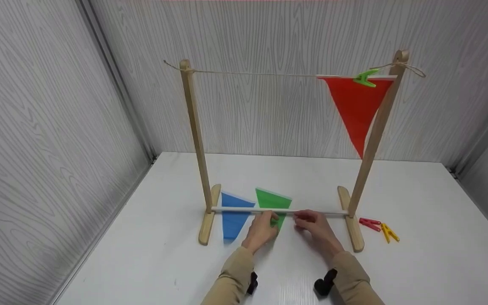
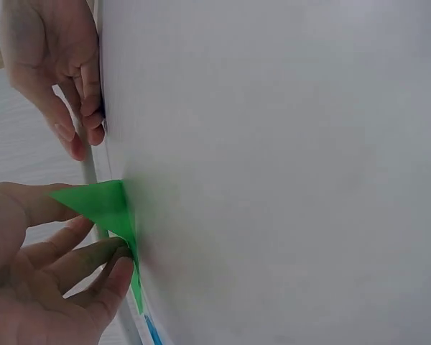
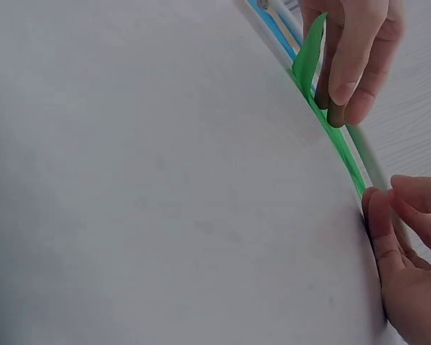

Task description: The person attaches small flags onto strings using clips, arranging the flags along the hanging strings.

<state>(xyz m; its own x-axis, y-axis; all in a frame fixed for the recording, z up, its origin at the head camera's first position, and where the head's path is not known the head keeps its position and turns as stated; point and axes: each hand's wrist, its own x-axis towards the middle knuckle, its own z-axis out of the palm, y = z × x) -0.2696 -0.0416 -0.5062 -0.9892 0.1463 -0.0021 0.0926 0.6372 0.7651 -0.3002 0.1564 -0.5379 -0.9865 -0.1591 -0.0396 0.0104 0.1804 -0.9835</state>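
A green pennant flag (image 1: 273, 198) lies on the table, partly behind a white crossbar (image 1: 320, 212). My left hand (image 1: 263, 231) pinches its lower part, and the pointed end (image 2: 99, 203) sticks up beside the thumb in the left wrist view. Just to the right, my right hand (image 1: 317, 228) touches down by the crossbar with loosely bent fingers, close to the flag's edge; I see nothing held in it. A blue pennant flag (image 1: 234, 218) lies flat left of the green one, also crossed by the bar.
Two wooden posts (image 1: 195, 131) hold up a string (image 1: 252, 74). A red pennant flag (image 1: 356, 108) hangs from it at the right under a green clothespin (image 1: 366, 78). Red (image 1: 370, 223) and yellow clothespins (image 1: 389, 233) lie right of the stand's right foot (image 1: 356, 237).
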